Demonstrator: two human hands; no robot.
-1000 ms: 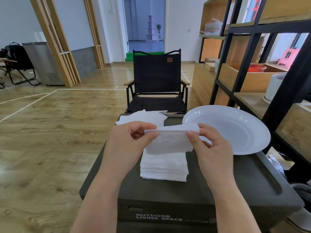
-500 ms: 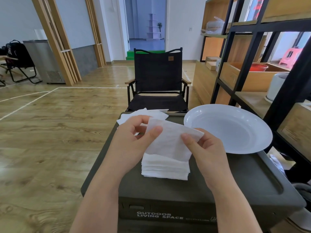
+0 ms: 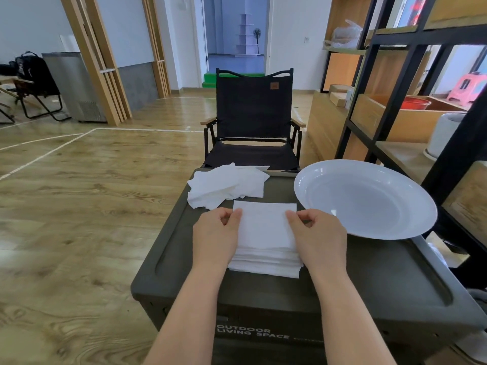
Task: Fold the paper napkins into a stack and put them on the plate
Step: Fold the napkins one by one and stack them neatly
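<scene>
The stack of folded napkins (image 3: 264,255) lies on the lid of the dark green box (image 3: 369,280), directly between the two hands. Its top napkin (image 3: 264,223) is a flat white square, and both hands touch it. The left hand (image 3: 216,237) is at the left edge of the stack, with its thumb lying on the top napkin and the other fingers curled down at the side. The right hand (image 3: 320,237) is at the right edge in the same way, thumb on the top napkin, fingers curled beside it. So the hands are apart, one on each side, and they hold the top napkin at its two edges.

Beyond the left hand, a loose pile of unfolded napkins (image 3: 226,188) lies at the far edge of the box. Beyond the right hand and to its right stands the white plate (image 3: 363,198), near the stack but not touching it. Behind the box there is a black folding chair (image 3: 253,122), and to the right of the right hand a black shelf (image 3: 395,106).
</scene>
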